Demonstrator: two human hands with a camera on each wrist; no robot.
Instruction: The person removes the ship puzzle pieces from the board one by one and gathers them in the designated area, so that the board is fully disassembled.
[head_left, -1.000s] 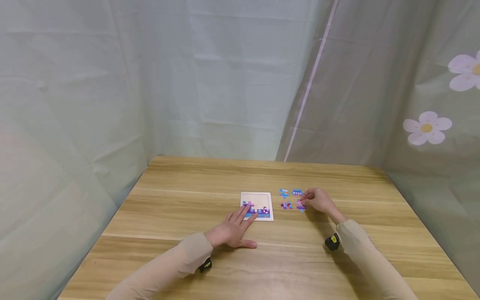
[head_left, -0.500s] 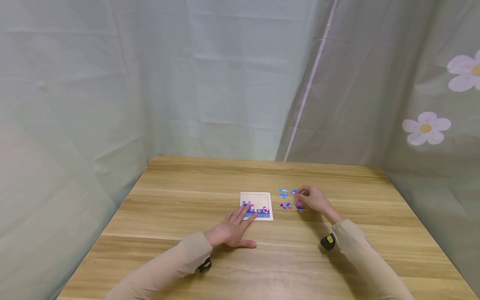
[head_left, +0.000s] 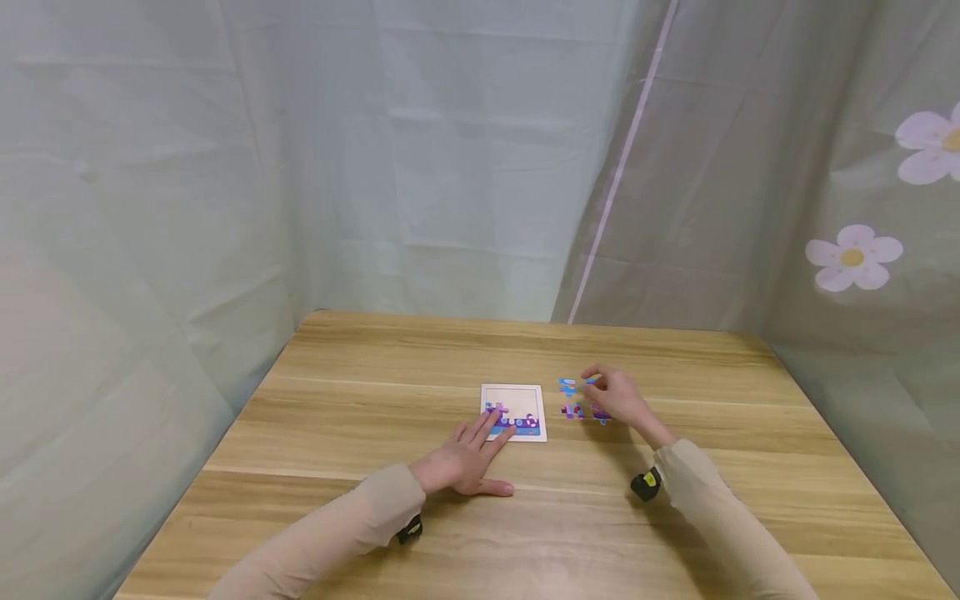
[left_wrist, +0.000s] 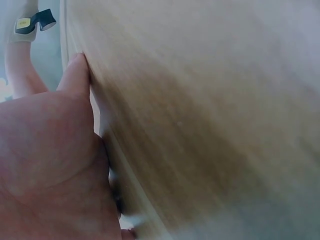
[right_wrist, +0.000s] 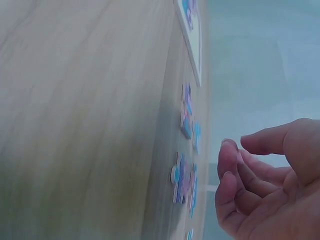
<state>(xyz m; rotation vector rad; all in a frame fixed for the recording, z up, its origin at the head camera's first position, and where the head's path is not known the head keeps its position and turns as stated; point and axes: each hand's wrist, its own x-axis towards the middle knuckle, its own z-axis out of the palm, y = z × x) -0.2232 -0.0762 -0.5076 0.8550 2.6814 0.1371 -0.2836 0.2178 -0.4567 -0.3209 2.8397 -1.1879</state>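
Note:
A square puzzle tray (head_left: 512, 397) with a white rim lies mid-table, its lower part filled with purple and blue pieces. My left hand (head_left: 467, 463) rests on the tray's lower left, fingers straight and spread, thumb out on the wood. My right hand (head_left: 619, 397) hovers over loose jigsaw pieces right of the tray. In the right wrist view its thumb and loosely bent fingers (right_wrist: 227, 162) hold nothing. A blue piece (head_left: 567, 386) and a pink-purple piece (head_left: 572, 411) lie left of that hand. Another purple piece (head_left: 601, 414) shows below it; one behind is mostly hidden.
The wooden table (head_left: 360, 392) carries the tray and pieces. Pale curtains (head_left: 465, 167) hang behind and at both sides, the right one with white flowers (head_left: 853, 257). Each wrist wears a small black camera (head_left: 647, 483).
My right hand has moved left and slightly away from me, from the rightmost purple piece to above the back pieces. My left hand and the tray have stayed still.

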